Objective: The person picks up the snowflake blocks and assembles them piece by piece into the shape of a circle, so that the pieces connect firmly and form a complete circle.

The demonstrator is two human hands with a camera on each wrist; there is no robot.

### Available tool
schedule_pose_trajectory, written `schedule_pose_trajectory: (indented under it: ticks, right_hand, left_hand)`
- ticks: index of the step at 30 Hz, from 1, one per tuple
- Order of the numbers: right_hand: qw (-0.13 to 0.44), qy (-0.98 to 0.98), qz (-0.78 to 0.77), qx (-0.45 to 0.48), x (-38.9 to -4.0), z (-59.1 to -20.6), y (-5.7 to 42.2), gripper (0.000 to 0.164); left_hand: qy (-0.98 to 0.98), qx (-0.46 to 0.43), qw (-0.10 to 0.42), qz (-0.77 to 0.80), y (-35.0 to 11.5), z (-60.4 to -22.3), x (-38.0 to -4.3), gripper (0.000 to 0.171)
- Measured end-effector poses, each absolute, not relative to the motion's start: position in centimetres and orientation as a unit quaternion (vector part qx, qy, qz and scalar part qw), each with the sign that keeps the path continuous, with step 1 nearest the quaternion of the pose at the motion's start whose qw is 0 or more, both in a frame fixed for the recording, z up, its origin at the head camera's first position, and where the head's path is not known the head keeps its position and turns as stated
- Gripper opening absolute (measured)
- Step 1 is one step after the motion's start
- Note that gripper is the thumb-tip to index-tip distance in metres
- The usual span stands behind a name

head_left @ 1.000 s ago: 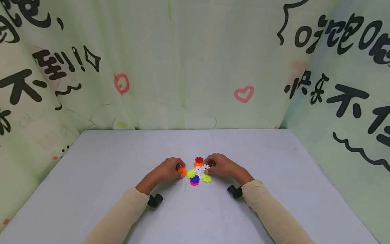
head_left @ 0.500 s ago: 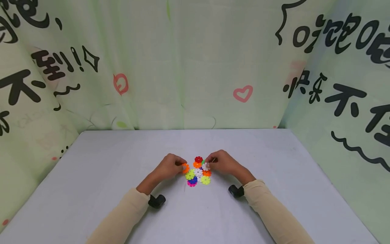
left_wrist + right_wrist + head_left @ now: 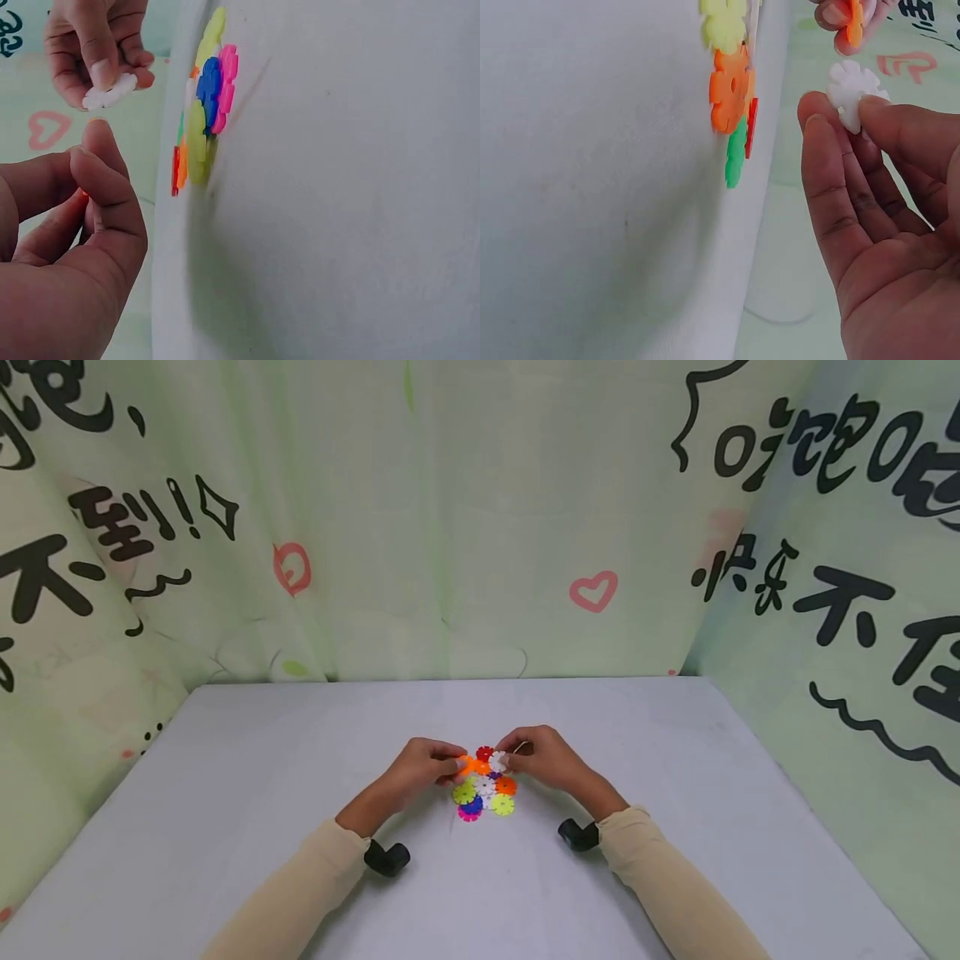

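Your left hand (image 3: 423,768) has come inward and farther from you over the last second, bringing a flat orange flower-shaped plastic piece (image 3: 855,24) closer to a white notched flower-shaped plastic piece (image 3: 846,86) in your right hand (image 3: 546,752). Both pieces are raised above the white-covered surface (image 3: 480,893), beyond the blue notched plastic disc (image 3: 472,804), and the right wrist view shows them near each other but apart. Your left grip pinches the orange piece between thumb and fingers; your right grip pinches the white one likewise.

Around the blue disc you have a flat cluster: a magenta disc (image 3: 470,815) partly under it on your side, a lime-yellow disc (image 3: 463,792) just beyond it to the left, and another lime-yellow disc (image 3: 503,804) to its right. Farther beyond it come white discs (image 3: 484,786), an orange disc (image 3: 506,786) and a red disc (image 3: 485,752); a green disc (image 3: 736,154) shows near the red one.

Nearer to you than the blue disc are your beige sleeves (image 3: 281,893); far beyond it hangs a pale green curtain (image 3: 375,485) with black writing.
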State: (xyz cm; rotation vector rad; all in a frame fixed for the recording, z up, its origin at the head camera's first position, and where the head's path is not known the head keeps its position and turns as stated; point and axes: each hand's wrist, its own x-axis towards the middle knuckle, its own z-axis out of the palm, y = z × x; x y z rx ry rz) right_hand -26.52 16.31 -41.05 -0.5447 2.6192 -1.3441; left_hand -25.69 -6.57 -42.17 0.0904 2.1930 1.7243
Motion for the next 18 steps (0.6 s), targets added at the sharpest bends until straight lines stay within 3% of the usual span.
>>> schedule_pose_trajectory:
  ticks: [18]
  right_hand:
    - [0.046,0.828,-0.524,-0.194,-25.87,-41.02,15.97,0.013]
  left_hand:
    - [0.735,0.049,0.186,0.65,-5.89,-41.82,-25.39,0.024]
